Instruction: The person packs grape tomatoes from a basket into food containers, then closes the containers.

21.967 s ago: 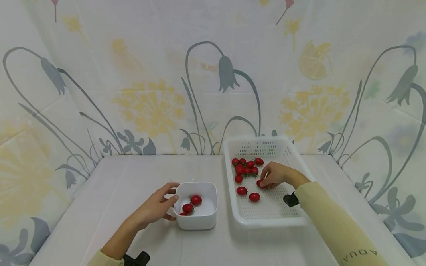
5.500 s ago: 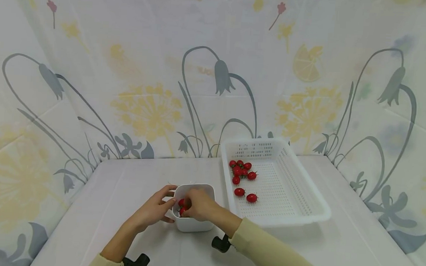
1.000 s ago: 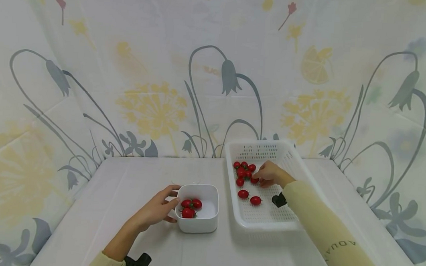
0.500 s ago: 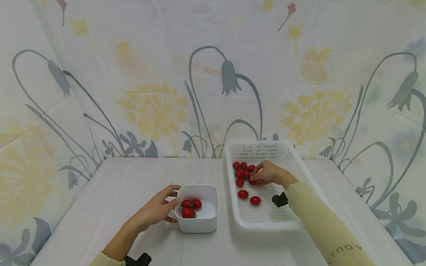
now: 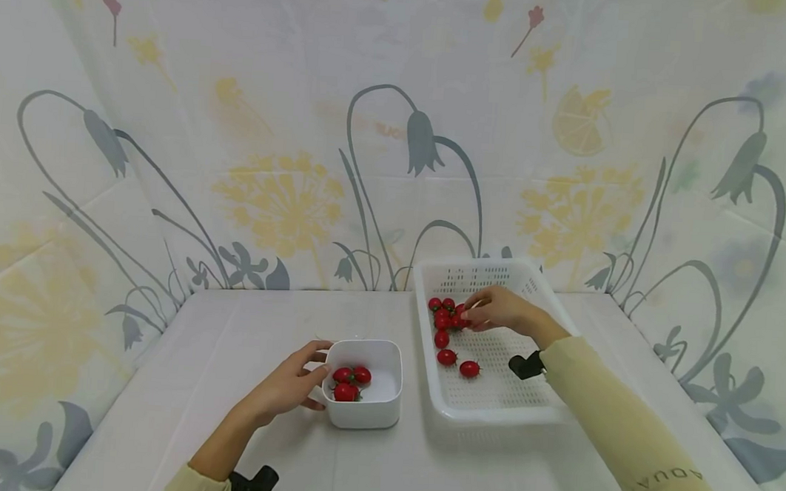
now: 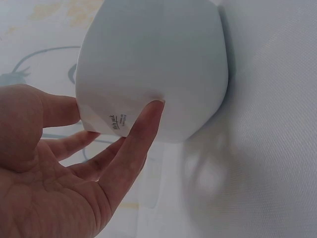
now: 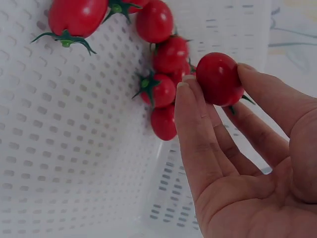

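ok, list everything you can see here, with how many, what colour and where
cherry tomato: one, red, pinched in the right hand over the basket
cherry tomatoes in basket: about seven, red; a cluster at the far left corner, three loose ones nearer
cherry tomatoes in bowl: three, red, left side of the bowl
bowl: one, white, square with rounded corners, on the table left of the basket
basket: one, white, perforated plastic, right of the bowl
table: one, white cover
backdrop: pale cloth with grey and yellow flowers, behind and at both sides
wrist cameras: two, black, one at each wrist
sleeves: two, pale yellow
left hand: fingers touch the bowl's side
right hand: holds the cherry tomato
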`<state>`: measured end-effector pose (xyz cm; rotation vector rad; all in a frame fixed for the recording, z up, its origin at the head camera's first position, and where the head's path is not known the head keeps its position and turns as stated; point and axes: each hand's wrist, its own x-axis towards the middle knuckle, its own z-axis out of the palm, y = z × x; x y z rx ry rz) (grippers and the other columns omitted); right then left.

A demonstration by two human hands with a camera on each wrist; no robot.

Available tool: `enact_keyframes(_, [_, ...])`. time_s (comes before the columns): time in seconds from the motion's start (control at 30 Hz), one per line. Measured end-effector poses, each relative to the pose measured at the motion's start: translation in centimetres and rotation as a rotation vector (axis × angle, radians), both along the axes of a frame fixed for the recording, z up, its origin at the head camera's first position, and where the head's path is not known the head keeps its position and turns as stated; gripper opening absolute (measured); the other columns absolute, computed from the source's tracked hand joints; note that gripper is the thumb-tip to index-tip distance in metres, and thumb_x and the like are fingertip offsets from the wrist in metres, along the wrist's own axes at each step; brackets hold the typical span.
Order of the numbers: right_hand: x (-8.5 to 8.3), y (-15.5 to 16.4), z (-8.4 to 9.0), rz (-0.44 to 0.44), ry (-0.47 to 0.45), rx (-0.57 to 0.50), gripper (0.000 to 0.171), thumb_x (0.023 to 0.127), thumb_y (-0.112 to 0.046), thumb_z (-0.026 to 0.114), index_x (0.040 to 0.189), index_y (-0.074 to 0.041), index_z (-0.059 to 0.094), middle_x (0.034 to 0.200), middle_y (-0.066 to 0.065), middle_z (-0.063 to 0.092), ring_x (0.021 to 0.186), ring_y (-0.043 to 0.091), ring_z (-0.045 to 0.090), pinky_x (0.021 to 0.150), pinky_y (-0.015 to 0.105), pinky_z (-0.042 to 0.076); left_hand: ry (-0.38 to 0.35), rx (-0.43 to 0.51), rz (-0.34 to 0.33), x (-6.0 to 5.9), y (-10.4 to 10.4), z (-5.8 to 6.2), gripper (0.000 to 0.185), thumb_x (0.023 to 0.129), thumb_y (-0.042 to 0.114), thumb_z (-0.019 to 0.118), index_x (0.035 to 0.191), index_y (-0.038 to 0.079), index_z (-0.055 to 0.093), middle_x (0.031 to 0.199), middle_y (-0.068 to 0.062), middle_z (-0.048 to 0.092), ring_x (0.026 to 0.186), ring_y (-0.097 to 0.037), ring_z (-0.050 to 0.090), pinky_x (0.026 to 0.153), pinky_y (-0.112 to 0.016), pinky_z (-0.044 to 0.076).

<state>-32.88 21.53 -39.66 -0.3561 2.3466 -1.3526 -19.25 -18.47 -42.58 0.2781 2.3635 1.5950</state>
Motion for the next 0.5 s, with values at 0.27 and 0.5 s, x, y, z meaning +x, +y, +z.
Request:
enact_keyframes(0.27, [0.6, 0.1, 1.0, 0.000, -0.024, -0.102, 0.037, 0.100, -0.003, 0.061, 0.130, 0.019, 0.055, 0.121, 0.034, 0.062, 0.099, 0.027, 0.071, 0.097, 0.047, 0.056, 0.000, -0.013, 0.023, -0.2, 0.1, -0.1, 0.042, 0.107, 0.014, 0.052, 0.148, 0.011, 0.045, 0.147, -0.025, 0.046, 0.110, -0.034, 0.065, 0.071, -0.042, 0.065])
enact_keyframes(0.5, [1.3, -0.1, 1.7, 0.027, -0.022, -0.134, 0.037, 0.102, -0.005, 0.061, 0.132, 0.016, 0.055, 0.127, 0.032, 0.059, 0.111, 0.033, 0.067, 0.098, 0.044, 0.057, 0.002, -0.009, 0.003, 0.1, 0.1, 0.1, 0.044, 0.107, 0.015, 0.053, 0.149, 0.008, 0.043, 0.148, -0.028, 0.044, 0.109, -0.033, 0.065, 0.071, -0.044, 0.064])
